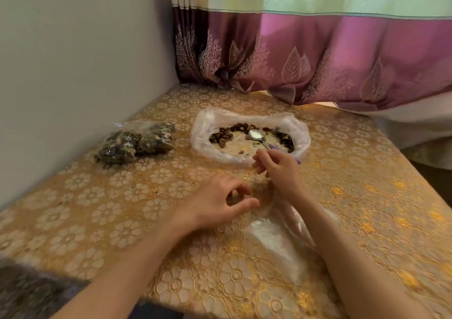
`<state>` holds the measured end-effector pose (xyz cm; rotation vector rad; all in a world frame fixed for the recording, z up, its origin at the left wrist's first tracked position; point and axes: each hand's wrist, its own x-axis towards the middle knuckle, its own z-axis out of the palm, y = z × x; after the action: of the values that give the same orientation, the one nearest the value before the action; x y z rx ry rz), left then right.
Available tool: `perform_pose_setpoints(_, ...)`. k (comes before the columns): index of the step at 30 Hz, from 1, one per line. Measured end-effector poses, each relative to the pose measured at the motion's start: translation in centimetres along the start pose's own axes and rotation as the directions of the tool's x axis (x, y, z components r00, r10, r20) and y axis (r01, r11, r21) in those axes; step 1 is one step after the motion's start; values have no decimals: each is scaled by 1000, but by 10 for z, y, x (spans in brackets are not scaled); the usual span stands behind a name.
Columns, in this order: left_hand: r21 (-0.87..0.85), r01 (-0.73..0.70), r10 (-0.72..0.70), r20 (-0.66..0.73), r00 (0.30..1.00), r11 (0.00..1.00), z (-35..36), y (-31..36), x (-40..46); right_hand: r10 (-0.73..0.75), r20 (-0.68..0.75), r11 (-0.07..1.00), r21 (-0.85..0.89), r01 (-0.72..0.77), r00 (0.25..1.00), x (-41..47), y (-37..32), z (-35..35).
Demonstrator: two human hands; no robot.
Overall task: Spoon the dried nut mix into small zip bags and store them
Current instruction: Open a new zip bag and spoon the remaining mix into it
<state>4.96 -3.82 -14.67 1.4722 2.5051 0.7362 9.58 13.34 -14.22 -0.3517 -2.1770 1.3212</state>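
A large clear bag (210, 132) lies spread open on the table with the dried nut mix (223, 136) in a ring inside it. A metal spoon (255, 134) with a purple handle rests in it, bowl empty, its handle running just behind my right hand (281, 172). A small clear zip bag (276, 240) lies on the table between and under my forearms. My left hand (217, 206) pinches at its top edge with thumb and curled fingers. My right hand's fingers curl at the same edge. Two filled zip bags (137, 143) lie at the left by the wall.
The table carries a gold floral cloth (122, 208). A grey wall (73, 74) runs along the left side. A purple and green curtain (318, 57) hangs at the back and drapes over the table's far right corner. The table's near edge is at the lower left.
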Motion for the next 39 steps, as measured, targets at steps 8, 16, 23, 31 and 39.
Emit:
perform_pose_setpoints(8, 234, -175, 124, 215, 969, 957, 17, 3, 6, 138, -57, 915, -375, -149, 989, -4, 16, -50)
perform_pose_setpoints(16, 184, -71, 58, 78, 995, 980, 4, -20, 3, 309, 257, 850, -506, -144, 916, -10, 5, -52)
perform_pose_setpoints(23, -358, -62, -48, -292, 955, 932, -17, -14, 1, 99, 332, 947, 258, -191, 938, -10, -9, -49)
perform_pose_setpoints(31, -832, -81, -487, -397, 778, 549, -55, -40, 37, 106, 140, 814, 557, -167, 984, 22, -19, -13)
perform_pose_setpoints(39, -673, 24, -542, -573, 615, 740, -49, -78, 57, 103, 254, 865, 455, -213, 962, 30, 4, 24)
